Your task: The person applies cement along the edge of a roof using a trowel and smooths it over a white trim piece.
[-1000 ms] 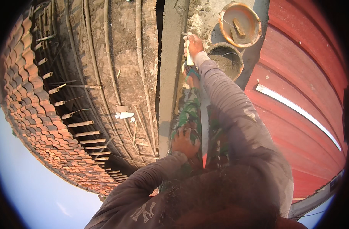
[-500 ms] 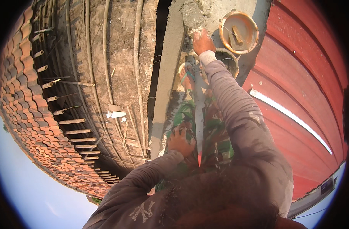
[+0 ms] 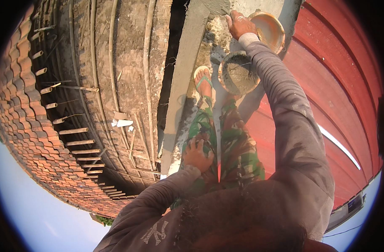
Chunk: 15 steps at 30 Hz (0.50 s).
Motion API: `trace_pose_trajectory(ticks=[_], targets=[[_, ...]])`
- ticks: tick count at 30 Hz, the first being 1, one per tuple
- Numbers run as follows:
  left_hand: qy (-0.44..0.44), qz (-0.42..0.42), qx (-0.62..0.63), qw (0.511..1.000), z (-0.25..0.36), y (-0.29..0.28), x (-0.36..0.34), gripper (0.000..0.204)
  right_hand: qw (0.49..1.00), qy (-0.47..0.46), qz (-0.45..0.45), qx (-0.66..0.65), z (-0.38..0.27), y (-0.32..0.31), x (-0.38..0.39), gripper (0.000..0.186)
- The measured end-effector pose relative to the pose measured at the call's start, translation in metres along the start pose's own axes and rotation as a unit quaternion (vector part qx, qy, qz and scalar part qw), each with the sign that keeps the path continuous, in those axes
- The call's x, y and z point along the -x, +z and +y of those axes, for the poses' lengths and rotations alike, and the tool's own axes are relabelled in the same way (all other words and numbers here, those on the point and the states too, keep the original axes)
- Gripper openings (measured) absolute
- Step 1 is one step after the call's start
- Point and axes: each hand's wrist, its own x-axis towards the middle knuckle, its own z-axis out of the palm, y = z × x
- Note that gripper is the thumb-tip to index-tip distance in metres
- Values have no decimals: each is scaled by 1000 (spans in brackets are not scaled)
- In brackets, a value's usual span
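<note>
My left hand (image 3: 197, 156) lies on my left thigh, over the camouflage trousers (image 3: 238, 143), with its fingers spread. My right hand (image 3: 242, 25) reaches far ahead, close above the concrete ledge, with its fingers curled. Whatever it may be gripping is hidden from view. Beyond its fingers lies a smooth patch of wet grey mortar (image 3: 218, 6). Just to the right of this hand stands a round, stained basin (image 3: 278, 31), partly covered by the hand and sleeve. Nearer to me is a bucket of grey mortar (image 3: 238, 74).
A narrow grey concrete wall top (image 3: 177, 101) runs ahead beside my sandalled left foot (image 3: 204, 82). Left of it is a dark gap, then a woven wall with bamboo poles (image 3: 146, 63) and a tiled roof (image 3: 40, 138). Red metal roofing (image 3: 335, 84) slopes on the right.
My right hand has moved a little right and farther ahead, now overlapping the basin. The mortar bucket shows more fully as my arm has shifted right. My left hand stays on the thigh.
</note>
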Motion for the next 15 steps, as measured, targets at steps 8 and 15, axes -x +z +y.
trace_pose_trajectory(ticks=[8, 15], targets=[[-6, -9, -14, 1000, 6, -3, -1, 75, 988, 52, -90, -111, -33, 23, 48, 44], [-21, -42, -51, 998, 13, -10, -3, 75, 939, 114, -184, -269, -68, 59, 184, 40]])
